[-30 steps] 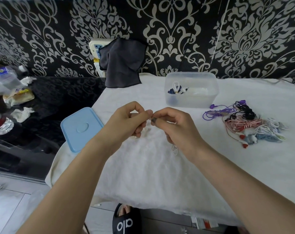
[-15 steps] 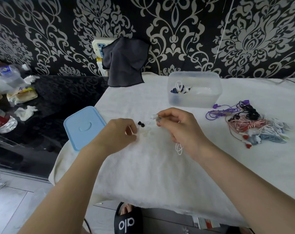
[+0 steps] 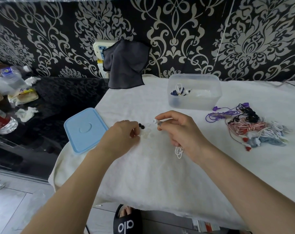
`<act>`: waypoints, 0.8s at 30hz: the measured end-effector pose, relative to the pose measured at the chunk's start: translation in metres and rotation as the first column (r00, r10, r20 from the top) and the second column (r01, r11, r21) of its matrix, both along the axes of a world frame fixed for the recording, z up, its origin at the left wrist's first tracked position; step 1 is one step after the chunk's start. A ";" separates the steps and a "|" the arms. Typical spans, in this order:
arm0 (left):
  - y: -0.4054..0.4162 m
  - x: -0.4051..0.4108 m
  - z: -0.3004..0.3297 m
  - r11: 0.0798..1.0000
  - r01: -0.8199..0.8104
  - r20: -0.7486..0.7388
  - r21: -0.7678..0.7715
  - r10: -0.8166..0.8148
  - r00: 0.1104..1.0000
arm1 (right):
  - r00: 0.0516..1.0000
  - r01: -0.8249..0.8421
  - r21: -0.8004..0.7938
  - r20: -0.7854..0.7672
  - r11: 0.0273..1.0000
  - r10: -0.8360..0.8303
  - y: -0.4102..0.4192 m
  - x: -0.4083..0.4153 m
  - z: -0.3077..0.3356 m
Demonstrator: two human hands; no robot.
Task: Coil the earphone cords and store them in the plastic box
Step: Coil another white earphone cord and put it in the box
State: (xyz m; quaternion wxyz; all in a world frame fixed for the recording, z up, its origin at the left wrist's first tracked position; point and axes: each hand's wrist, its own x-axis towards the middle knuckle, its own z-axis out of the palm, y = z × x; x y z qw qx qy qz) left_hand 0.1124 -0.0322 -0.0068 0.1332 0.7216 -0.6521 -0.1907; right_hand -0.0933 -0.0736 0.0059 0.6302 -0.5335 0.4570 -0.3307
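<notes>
My right hand [image 3: 178, 130] grips a white earphone [image 3: 154, 121] between thumb and fingers, and loops of its white cord [image 3: 178, 152] hang below the palm. My left hand [image 3: 124, 134] rests on the white cloth with fingers curled, beside two small black ear tips [image 3: 141, 126] and some pale ear tips [image 3: 147, 134]. Whether it pinches anything is hidden. The clear plastic box [image 3: 194, 92] stands behind, holding coiled white and dark blue earphones [image 3: 178, 91]. A tangled pile of earphones [image 3: 248, 127], purple, black, red-white and blue-grey, lies to the right.
The box's light blue lid [image 3: 85, 129] lies at the table's left edge. A dark cloth [image 3: 124, 65] hangs over a wall socket behind the table. Bottles and wrappers [image 3: 9, 92] clutter a dark surface at the left. A black slipper [image 3: 126, 222] shows under the table's front edge.
My hands have drawn apart. The left hand dropped to the cloth by the ear tips, while the right hand kept the white earphone and cord.
</notes>
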 end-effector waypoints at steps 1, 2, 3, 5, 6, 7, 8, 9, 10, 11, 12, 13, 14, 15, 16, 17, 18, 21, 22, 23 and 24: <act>0.001 0.000 0.003 1.000 0.012 -0.019 -0.023 -0.013 1.000 | 1.000 0.002 0.005 0.008 1.000 -0.002 0.000 0.000 0.000; 0.002 -0.001 0.007 0.998 0.021 -0.046 -0.051 -0.023 0.999 | 1.000 0.005 0.007 0.017 1.000 -0.005 -0.001 0.000 0.001; 0.004 -0.003 0.011 0.997 0.020 -0.080 -0.076 -0.026 0.996 | 1.000 0.007 0.007 0.028 1.000 -0.007 -0.001 -0.001 0.002; 0.007 -0.009 0.019 0.993 0.011 -0.156 -0.117 -0.029 0.987 | 0.999 0.010 0.001 0.045 1.000 -0.010 -0.002 -0.001 0.003; 0.008 -0.011 0.021 0.991 0.010 -0.182 -0.130 -0.034 0.983 | 0.999 0.010 -0.002 0.047 1.000 -0.009 -0.002 0.000 0.004; 0.009 -0.013 0.022 0.990 0.015 -0.190 -0.137 -0.041 0.981 | 0.999 0.008 -0.006 0.045 1.000 -0.007 -0.001 0.000 0.004; 0.009 -0.014 0.022 0.990 0.022 -0.183 -0.141 -0.048 0.982 | 0.999 0.005 -0.012 0.040 1.000 -0.004 -0.001 0.000 0.004; 0.009 -0.015 0.022 0.990 0.029 -0.166 -0.140 -0.053 0.985 | 0.999 0.002 -0.018 0.032 1.000 -0.001 0.000 0.001 0.004; 0.008 -0.014 0.020 0.990 0.032 -0.145 -0.137 -0.052 0.988 | 1.000 0.001 -0.023 0.023 1.000 0.000 0.001 0.001 0.003; 0.008 -0.013 0.019 0.991 0.030 -0.123 -0.130 -0.046 0.991 | 1.000 0.001 -0.026 0.016 1.000 0.000 0.001 0.001 0.004; 0.007 -0.011 0.017 0.993 0.025 -0.095 -0.116 -0.036 0.995 | 1.000 0.001 -0.028 0.012 1.000 -0.001 0.001 0.000 0.004; 0.007 -0.010 0.015 0.995 0.019 -0.059 -0.094 -0.025 0.998 | 1.000 0.003 -0.027 0.010 1.000 -0.002 0.001 0.000 0.004; 0.006 -0.008 0.013 0.998 0.015 -0.025 -0.066 -0.017 1.000 | 1.000 0.004 -0.025 0.009 1.000 -0.004 0.001 -0.001 0.004; 0.006 -0.007 0.011 0.999 0.013 -0.010 -0.041 -0.013 1.000 | 1.000 0.006 -0.023 0.009 1.000 -0.006 0.000 -0.002 0.004; 0.006 -0.006 0.010 1.000 0.011 -0.021 -0.028 -0.011 1.000 | 1.000 0.009 -0.024 0.009 1.000 -0.009 0.000 -0.002 0.004; 0.006 -0.007 0.010 1.000 0.010 -0.051 -0.030 -0.011 0.999 | 1.000 0.012 -0.026 0.004 1.000 -0.012 -0.001 -0.002 0.004; 0.006 -0.008 0.012 0.999 0.011 -0.093 -0.040 -0.015 0.996 | 1.000 0.013 -0.029 -0.007 0.999 -0.013 -0.001 -0.002 0.004; 0.006 -0.015 0.019 0.995 0.036 -0.211 -0.091 -0.055 0.976 | 0.999 0.003 -0.033 -0.038 0.999 -0.004 -0.003 -0.002 0.002; 0.006 -0.017 0.022 0.994 0.041 -0.246 -0.103 -0.065 0.967 | 0.999 -0.009 -0.033 -0.043 0.999 0.007 -0.002 -0.001 0.001; 0.006 -0.019 0.023 0.993 0.041 -0.276 -0.115 -0.072 0.959 | 0.999 -0.025 -0.036 -0.048 0.999 0.023 -0.002 -0.001 0.001; 0.005 -0.020 0.025 0.991 0.041 -0.298 -0.127 -0.077 0.952 | 0.998 -0.042 -0.044 -0.056 0.998 0.039 -0.001 -0.001 0.001</act>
